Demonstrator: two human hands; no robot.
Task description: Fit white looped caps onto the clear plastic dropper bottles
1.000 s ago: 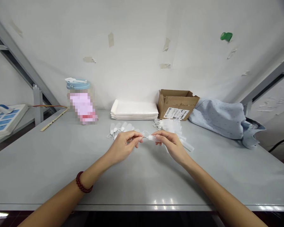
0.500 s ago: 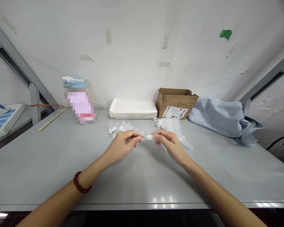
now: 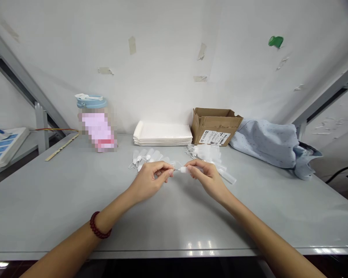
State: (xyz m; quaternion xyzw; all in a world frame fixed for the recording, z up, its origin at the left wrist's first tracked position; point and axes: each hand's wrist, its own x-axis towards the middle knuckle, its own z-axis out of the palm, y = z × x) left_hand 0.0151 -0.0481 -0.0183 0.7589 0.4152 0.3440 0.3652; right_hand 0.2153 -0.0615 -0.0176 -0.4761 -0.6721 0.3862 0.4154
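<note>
My left hand (image 3: 152, 179) and my right hand (image 3: 206, 178) meet over the middle of the grey table (image 3: 75, 200), a little above its top. The right fingers pinch a small white plastic bottle (image 3: 184, 169) by its neck. My left fingertips are pinched on a tiny part right at the bottle's tip; it is too small to name. Behind the left hand lies a row of small white bottles (image 3: 146, 156). Behind the right hand sits a heap of clear plastic bags and bottles (image 3: 210, 156).
A stack of white sheets (image 3: 163, 134) and an open cardboard box (image 3: 216, 125) stand against the back wall. A blue-lidded jug (image 3: 94, 121) is at the back left, a light blue cloth (image 3: 271, 144) at the back right. A blue-and-white pad (image 3: 2, 144) lies far left.
Both hands stay pinched together at the bottle's tip. The view has shifted slightly; the hands have barely moved.
</note>
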